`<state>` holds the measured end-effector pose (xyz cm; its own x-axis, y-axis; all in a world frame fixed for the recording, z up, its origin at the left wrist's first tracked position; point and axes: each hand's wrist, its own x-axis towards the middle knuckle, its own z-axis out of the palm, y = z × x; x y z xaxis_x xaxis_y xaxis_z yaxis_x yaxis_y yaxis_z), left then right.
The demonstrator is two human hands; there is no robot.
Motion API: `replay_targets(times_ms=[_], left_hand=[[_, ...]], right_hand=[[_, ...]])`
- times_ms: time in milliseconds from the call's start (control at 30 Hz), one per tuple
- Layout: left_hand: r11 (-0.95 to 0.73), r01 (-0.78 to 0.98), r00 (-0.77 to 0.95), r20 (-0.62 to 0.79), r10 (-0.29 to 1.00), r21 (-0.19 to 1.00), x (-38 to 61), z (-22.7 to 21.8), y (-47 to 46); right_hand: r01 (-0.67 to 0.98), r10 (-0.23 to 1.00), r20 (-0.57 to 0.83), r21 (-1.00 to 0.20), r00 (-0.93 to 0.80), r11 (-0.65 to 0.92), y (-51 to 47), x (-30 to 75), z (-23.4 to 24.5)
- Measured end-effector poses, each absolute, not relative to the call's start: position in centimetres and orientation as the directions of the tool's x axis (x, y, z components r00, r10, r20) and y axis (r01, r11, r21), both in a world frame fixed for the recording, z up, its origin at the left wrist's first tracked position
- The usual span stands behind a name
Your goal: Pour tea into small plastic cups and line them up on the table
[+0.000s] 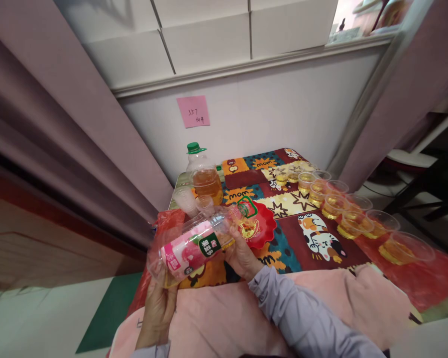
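My left hand (157,308) grips the base of a clear plastic bottle (194,243) with a pink label, held almost level with its mouth pointing right. Only a little yellow liquid lies along its lower side. My right hand (242,256) is closed around the bottle's neck end, close to a green cap ring (248,206). The neck hangs over a red scalloped plate (261,223) on the patterned tablecloth (313,238).
A second bottle (203,179) with a green cap, part full of amber drink, stands at the table's back left beside stacked empty cups (184,199). Several clear cups of amber drink (353,214) line the right side. A pink cloth (224,318) covers the near edge.
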<state>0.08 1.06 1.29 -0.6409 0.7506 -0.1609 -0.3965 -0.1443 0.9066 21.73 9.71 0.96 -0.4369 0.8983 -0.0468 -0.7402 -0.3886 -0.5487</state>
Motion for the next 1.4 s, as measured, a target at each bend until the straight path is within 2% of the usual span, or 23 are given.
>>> replay_targets(times_ms=[567, 1067, 1400], left_hand=[[-0.094, -0.445, -0.636, -0.241, 0.733, 0.891, -0.1, 1.5, 1.1], [-0.101, -0.359, -0.620, -0.156, 0.769, 0.928, -0.1, 1.2, 1.0], [-0.136, -0.425, -0.596, -0.163, 0.786, 0.895, -0.4, 0.1, 1.6]], right_hand=[[-0.742, 0.902, -0.060, -0.547, -0.427, -0.387, 9.4, 22.0, 1.6], [-0.736, 0.903, -0.057, -0.559, -0.425, -0.382, 9.5, 21.9, 1.7], [-0.729, 0.932, -0.041, -0.612, -0.359, -0.308, 9.0, 22.1, 2.8]])
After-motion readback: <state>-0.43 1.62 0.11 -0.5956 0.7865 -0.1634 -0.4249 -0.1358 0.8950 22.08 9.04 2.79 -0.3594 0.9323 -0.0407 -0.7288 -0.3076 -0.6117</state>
